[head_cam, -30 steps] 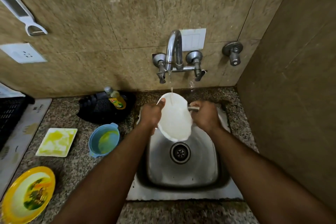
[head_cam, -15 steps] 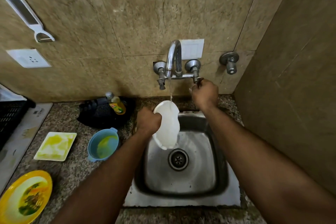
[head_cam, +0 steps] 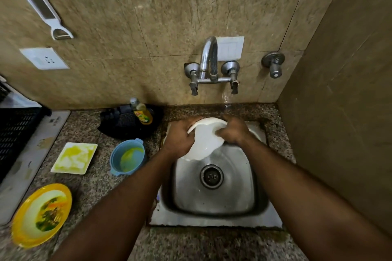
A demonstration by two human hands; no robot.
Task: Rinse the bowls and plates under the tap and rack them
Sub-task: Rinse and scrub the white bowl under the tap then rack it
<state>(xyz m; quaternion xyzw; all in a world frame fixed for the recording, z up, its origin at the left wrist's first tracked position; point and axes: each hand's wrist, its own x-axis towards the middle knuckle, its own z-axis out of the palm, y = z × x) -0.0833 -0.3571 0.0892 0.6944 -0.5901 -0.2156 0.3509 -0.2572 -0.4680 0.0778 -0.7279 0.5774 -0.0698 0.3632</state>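
Note:
A white plate point(head_cam: 204, 142) is held tilted over the back of the steel sink point(head_cam: 214, 203), below the tap point(head_cam: 209, 59). My left hand point(head_cam: 180, 140) grips its left rim. My right hand point(head_cam: 233, 131) is closed over its right rim, with the fingers on its face. No stream shows from the spout. On the counter to the left stand a blue bowl point(head_cam: 128, 157) with yellow residue, a square white plate point(head_cam: 74, 158) smeared yellow, and a yellow plate point(head_cam: 41, 215) with food remains.
A dish soap bottle point(head_cam: 142, 112) leans on a black object behind the blue bowl. A black crate point(head_cam: 14, 131) is at the far left edge. A side wall stands close on the right. A peeler point(head_cam: 42, 6) and a socket point(head_cam: 43, 58) are on the back wall.
My right hand left the right tap handle and came down onto the white plate. The stream seen earlier is gone. The plate has dropped lower over the sink.

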